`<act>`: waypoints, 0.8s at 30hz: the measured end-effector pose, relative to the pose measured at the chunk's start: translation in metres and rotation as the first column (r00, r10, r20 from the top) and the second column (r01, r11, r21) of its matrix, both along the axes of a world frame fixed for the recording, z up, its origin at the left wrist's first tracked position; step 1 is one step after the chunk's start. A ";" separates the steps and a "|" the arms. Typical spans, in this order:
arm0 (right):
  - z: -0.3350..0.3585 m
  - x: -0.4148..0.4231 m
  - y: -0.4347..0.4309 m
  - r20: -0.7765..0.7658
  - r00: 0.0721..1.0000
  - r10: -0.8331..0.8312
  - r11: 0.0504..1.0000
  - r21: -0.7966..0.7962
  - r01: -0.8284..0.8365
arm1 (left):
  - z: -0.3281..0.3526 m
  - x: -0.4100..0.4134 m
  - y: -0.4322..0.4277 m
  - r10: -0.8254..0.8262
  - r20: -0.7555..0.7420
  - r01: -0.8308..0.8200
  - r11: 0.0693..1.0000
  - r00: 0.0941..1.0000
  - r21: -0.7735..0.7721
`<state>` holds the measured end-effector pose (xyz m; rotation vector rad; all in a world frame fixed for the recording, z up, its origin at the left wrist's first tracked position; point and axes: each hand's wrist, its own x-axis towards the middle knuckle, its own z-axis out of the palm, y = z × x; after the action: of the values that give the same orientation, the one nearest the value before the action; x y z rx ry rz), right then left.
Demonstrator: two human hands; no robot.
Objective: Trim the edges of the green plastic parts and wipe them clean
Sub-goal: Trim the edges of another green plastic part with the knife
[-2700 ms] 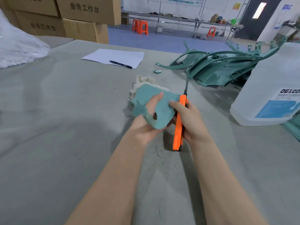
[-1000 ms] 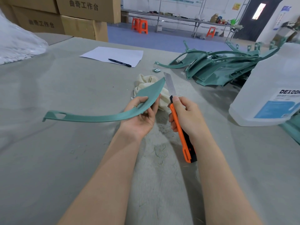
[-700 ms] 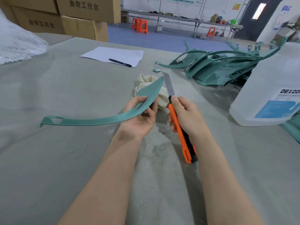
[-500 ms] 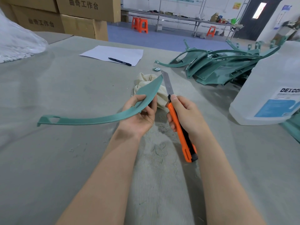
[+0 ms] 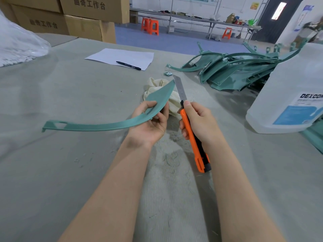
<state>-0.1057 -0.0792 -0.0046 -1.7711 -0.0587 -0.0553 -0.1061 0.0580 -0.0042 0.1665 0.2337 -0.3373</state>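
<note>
1. The left hand [image 5: 148, 123] grips a long, curved green plastic part [image 5: 104, 126] near its wide end, thumb on top and fingers curled underneath. The wide end is lifted off the table [image 5: 52, 172], and the thin end with the triangular hole reaches out toward the left edge.
2. The right hand [image 5: 201, 123] is wrapped tight around an orange utility knife [image 5: 194, 145]. Its blade [image 5: 180, 89] is pushed out, pointing at the far edge, right beside the part's wide tip (whether steel actually touches plastic, can't tell).
3. A cream cloth [image 5: 155, 84] sits crumpled on the table just behind both hands, partly hidden by the part.
4. A pile of green parts [image 5: 236, 72] lies toward the far right corner, with a big translucent jug [image 5: 288, 95] at the right edge next to it.
5. Up near the far edge there's a sheet of paper [image 5: 122, 57] with a black pen [image 5: 128, 65] on it.
6. Fine shavings [image 5: 173, 137] are scattered on the table under the hands.
</note>
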 end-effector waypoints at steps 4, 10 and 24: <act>0.000 -0.001 0.000 -0.005 1.000 0.019 1.000 0.011 -0.019 | 0.000 -0.002 0.001 0.005 0.017 -0.005 0.999 1.000 -0.051; 0.001 -0.001 0.000 -0.021 0.999 0.046 0.998 0.042 -0.045 | 0.001 -0.003 0.003 -0.003 0.025 0.004 0.999 1.000 -0.045; 0.010 -0.004 -0.010 0.096 0.992 -0.077 0.996 0.055 0.072 | 0.009 0.003 0.018 -0.093 0.012 0.084 0.937 0.996 0.339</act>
<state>-0.1099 -0.0895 0.0053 -1.7184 -0.0617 -0.1970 -0.1029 0.0761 0.0051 0.5233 0.2561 -0.3827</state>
